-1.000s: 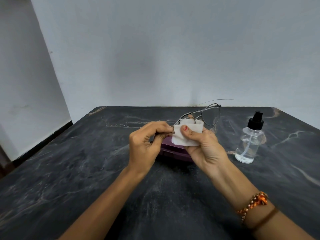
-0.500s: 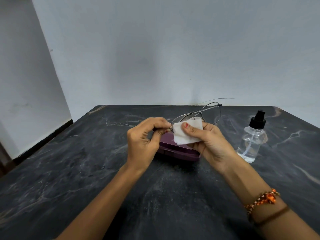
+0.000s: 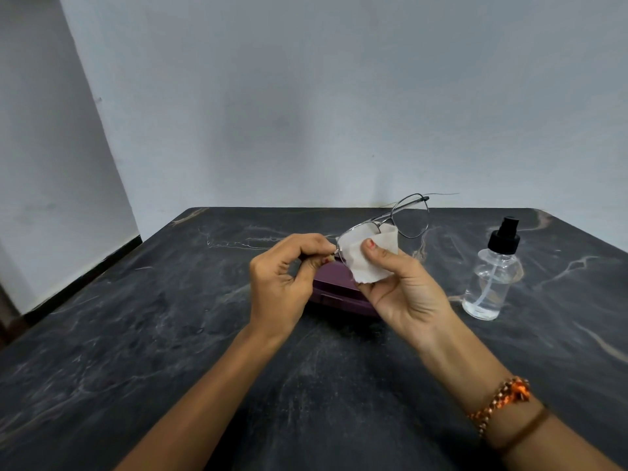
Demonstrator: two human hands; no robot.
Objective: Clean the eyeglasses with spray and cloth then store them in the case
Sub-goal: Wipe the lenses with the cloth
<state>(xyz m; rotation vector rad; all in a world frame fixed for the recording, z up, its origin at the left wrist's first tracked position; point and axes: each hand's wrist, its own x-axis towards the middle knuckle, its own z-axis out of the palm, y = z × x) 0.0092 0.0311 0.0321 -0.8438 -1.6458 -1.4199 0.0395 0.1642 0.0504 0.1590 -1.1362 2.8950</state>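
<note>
Thin metal-framed eyeglasses are held up above the table. My left hand pinches the frame at its near end. My right hand pinches a white cloth around the near lens, thumb pressed on the front of the cloth. The far lens stands free and tilted up to the right. A purple glasses case lies shut on the table beneath and behind both hands, partly hidden by them. A clear spray bottle with a black nozzle stands upright to the right.
The dark marbled table runs to a pale wall at the back. Its left edge drops to a floor strip beside a second wall. A beaded bracelet sits on my right wrist.
Both hands have lifted the glasses slightly and tilted them, far lens higher. My right thumb has slid across the cloth on the near lens.
</note>
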